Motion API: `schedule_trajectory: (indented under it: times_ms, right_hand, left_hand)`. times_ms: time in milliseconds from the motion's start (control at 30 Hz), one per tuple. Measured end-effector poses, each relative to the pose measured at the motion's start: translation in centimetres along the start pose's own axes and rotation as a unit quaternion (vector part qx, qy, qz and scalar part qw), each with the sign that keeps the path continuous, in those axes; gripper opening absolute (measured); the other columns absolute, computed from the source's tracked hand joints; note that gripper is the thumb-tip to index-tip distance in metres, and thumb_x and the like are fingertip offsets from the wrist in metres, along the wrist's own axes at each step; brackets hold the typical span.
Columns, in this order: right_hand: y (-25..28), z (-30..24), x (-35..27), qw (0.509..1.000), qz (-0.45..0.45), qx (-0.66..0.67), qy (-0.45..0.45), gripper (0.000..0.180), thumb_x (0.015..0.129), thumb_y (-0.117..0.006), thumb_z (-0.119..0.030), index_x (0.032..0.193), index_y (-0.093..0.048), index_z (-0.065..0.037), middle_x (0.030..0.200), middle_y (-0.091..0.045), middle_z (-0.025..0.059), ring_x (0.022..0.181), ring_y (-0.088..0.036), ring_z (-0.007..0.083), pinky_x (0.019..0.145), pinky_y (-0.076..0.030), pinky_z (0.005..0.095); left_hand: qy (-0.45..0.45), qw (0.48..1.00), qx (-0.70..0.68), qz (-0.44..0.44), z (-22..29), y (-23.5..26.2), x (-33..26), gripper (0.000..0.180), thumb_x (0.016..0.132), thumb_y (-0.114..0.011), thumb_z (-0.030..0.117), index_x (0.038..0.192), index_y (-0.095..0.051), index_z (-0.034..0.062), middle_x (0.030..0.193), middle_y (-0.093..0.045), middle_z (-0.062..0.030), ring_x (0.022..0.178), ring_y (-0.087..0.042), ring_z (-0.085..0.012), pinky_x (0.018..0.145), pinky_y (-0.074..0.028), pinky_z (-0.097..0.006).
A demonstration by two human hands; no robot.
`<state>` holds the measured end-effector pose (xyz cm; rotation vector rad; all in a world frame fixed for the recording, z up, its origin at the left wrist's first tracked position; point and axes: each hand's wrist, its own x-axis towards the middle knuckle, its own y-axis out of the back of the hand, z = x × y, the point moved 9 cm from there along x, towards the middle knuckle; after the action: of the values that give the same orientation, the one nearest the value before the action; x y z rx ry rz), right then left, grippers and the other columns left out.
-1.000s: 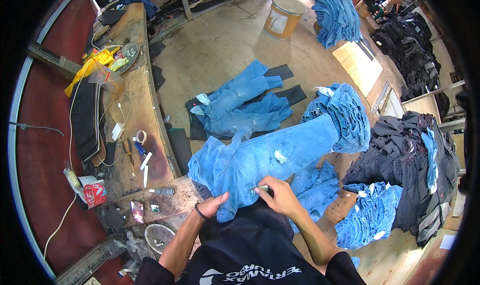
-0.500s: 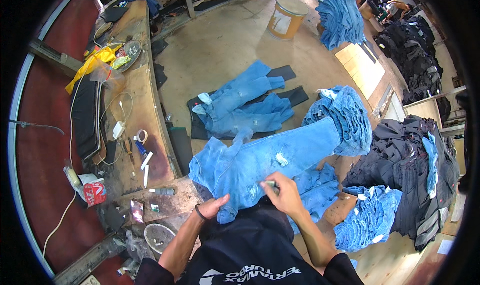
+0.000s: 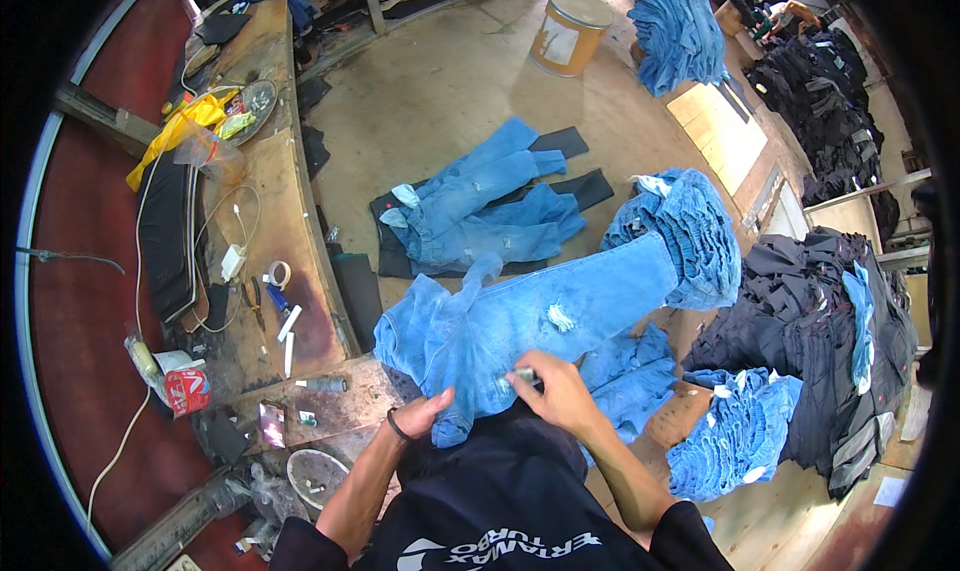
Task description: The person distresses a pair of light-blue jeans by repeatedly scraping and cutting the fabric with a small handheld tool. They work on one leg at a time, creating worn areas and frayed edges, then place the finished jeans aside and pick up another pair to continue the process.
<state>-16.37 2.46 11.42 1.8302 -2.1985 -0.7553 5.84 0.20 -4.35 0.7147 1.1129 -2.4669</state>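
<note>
While the jeans [image 3: 612, 273] run lengthwise away to my right, my left hand [image 3: 425, 411] touches their near edge, fingers hidden, so I cannot tell its hold; my right hand [image 3: 553, 391], nearer the frayed tear [image 3: 561, 318], tightly pinches a small stub [image 3: 524, 374].

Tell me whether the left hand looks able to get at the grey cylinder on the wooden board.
Probably yes: the left hand must leave the jeans, but nothing visible stands between it and the grey cylinder.
</note>
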Motion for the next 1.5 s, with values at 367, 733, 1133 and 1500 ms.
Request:
schedule_trajectory:
  times_ms: [367,733,1133,1500]
  right_hand:
    - [0.4,-0.3,0.1,0.997,0.036,-0.050,0.042,0.017,0.094,-0.078,-0.016,0.097,-0.068,-0.003,0.082,-0.069,0.0121,0.065,-0.066,0.0217,0.058,-0.050,0.0351]
    - [-0.2,-1.0,-0.3,0.994,0.048,-0.018,0.100,0.017,0.094,-0.079,-0.016,0.098,-0.069,-0.002,0.085,-0.069,0.0149,0.070,-0.068,0.0307,0.063,-0.053,0.0389]
    - [3.5,1.8,-1.1,0.989,0.105,-0.013,-0.099,0.021,0.095,-0.077,-0.017,0.100,-0.067,0.001,0.087,-0.070,0.0171,0.075,-0.070,0.0262,0.067,-0.055,0.0378]
    - [2.2,2.4,-3.4,0.990,0.124,0.000,-0.069,0.018,0.095,-0.076,-0.017,0.098,-0.067,-0.001,0.081,-0.067,0.0113,0.068,-0.062,0.0227,0.063,-0.049,0.0355]
  left_hand:
    - [0.010,1.000,0.005,0.012,-0.1,0.1,0.1,0.104,0.094,-0.058,0.077,0.159,-0.038,-0.0022,0.157,-0.051,-0.0128,0.141,-0.052,-0.0252,0.119,-0.041,-0.042]
    - [0.060,0.998,0.016,0.029,-0.9,0.6,-0.1,0.108,0.092,-0.058,0.080,0.160,-0.037,-0.0013,0.159,-0.049,-0.0125,0.142,-0.051,-0.0255,0.119,-0.041,-0.043]
    - [-0.020,0.983,-0.167,0.074,1.7,-1.6,1.9,0.078,0.110,-0.044,0.058,0.166,-0.024,0.0058,0.161,-0.046,-0.0118,0.144,-0.050,-0.0275,0.120,-0.042,-0.046]
    - [-0.015,0.994,-0.106,-0.008,2.1,-1.7,1.8,0.104,0.096,-0.053,0.076,0.167,-0.021,0.0073,0.164,-0.041,-0.0123,0.148,-0.045,-0.0276,0.121,-0.040,-0.047]
